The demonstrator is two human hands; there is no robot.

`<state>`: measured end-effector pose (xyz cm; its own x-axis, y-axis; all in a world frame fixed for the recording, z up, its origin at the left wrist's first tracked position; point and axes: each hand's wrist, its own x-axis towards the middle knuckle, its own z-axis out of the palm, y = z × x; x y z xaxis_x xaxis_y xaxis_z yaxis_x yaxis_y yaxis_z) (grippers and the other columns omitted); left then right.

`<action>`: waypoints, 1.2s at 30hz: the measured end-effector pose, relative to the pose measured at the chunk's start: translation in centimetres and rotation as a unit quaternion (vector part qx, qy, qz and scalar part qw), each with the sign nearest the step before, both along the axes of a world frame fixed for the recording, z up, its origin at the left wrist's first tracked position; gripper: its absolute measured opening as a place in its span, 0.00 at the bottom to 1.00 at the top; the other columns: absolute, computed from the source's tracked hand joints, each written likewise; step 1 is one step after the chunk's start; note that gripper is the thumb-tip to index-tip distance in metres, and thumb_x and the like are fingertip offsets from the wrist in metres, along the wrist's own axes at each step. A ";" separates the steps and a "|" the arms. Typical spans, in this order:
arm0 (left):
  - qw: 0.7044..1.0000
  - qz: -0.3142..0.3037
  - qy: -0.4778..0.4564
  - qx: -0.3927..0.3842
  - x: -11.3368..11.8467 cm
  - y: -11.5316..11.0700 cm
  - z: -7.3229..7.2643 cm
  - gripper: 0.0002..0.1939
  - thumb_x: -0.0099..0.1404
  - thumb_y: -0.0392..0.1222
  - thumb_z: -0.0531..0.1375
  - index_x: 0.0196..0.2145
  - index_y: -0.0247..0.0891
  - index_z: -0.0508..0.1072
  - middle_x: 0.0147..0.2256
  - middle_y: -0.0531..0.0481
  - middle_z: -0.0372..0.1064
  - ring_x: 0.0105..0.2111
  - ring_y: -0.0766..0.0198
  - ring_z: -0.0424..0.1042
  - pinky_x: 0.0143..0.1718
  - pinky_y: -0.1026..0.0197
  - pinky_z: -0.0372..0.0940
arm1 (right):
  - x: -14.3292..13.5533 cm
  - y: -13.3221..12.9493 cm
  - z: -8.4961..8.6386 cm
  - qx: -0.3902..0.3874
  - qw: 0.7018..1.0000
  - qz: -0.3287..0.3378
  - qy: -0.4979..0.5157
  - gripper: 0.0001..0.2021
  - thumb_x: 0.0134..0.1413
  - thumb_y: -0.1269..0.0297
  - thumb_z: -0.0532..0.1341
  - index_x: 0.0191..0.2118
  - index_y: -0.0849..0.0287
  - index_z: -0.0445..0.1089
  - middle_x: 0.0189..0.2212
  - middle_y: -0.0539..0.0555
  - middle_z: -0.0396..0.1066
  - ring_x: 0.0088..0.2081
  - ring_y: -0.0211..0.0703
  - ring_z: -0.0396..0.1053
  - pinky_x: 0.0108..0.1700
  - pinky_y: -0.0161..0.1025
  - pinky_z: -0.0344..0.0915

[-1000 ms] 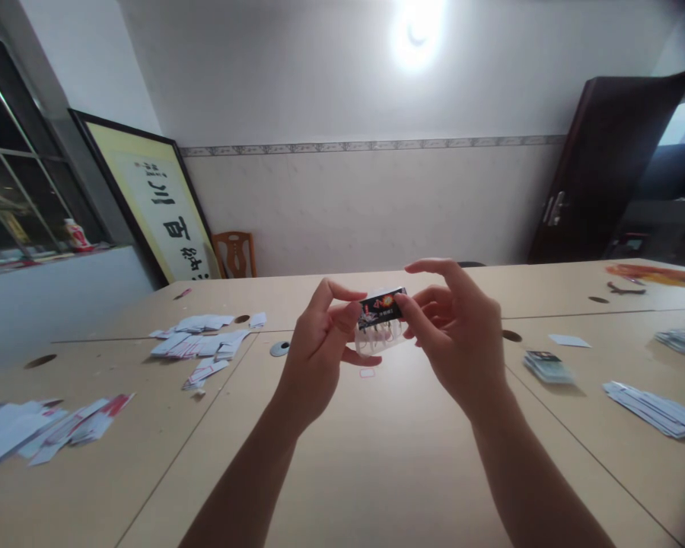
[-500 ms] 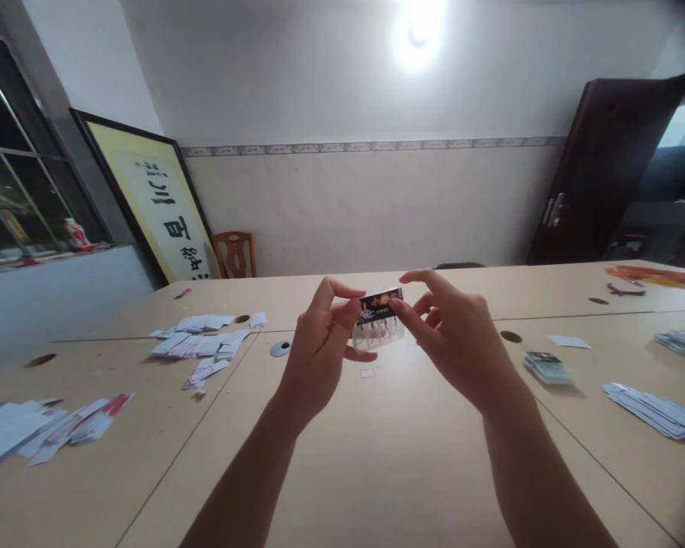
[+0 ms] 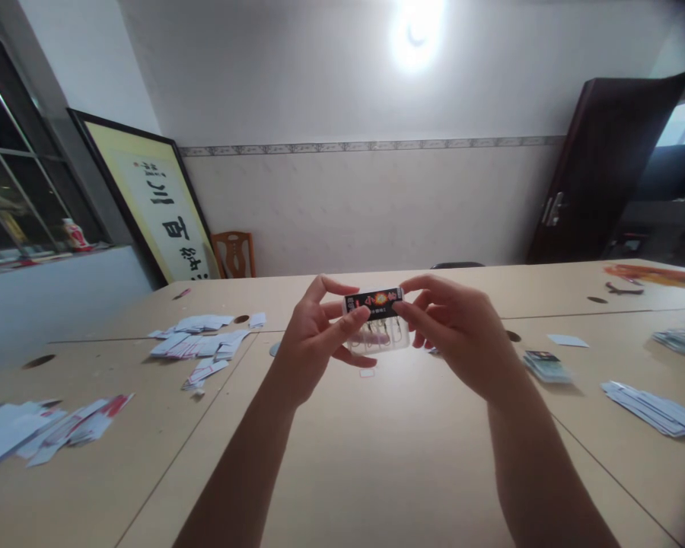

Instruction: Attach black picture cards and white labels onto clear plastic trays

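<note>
A small clear plastic box (image 3: 385, 335) with a black label strip (image 3: 380, 303) across its top is held up over the table. Hook-shaped pieces show through the clear part. My left hand (image 3: 320, 331) grips the box's left side, thumb on the label and a finger under the lower edge. At the right end my right hand (image 3: 454, 327) pinches the box, its thumb on the label's corner and its index finger at the top edge. Below the box a small pink-edged slip (image 3: 367, 373) lies on the table.
White paper slips (image 3: 199, 344) and more papers (image 3: 11, 430) lie on the left of the table (image 3: 377, 472). On the right are stacked clear packs (image 3: 546, 367), white strips (image 3: 654, 409) and a white card (image 3: 568, 340).
My right hand's index finger has come down onto the box's top edge. The box is turned more level, and more of its label and clear part shows.
</note>
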<state>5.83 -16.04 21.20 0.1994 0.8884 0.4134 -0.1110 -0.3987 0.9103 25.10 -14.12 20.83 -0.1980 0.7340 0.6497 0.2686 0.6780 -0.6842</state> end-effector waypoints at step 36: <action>0.991 -0.054 0.113 0.053 0.1 1.0 -0.6 0.29 0.59 0.52 0.67 0.54 0.45 0.65 0.65 0.41 0.54 0.65 0.41 0.53 0.62 0.37 0.56 | 6.5 8.9 -7.7 -0.037 0.941 -0.273 -0.196 0.36 0.41 0.56 0.70 0.57 0.65 0.63 0.46 0.64 0.71 0.48 0.58 0.69 0.52 0.51 0.65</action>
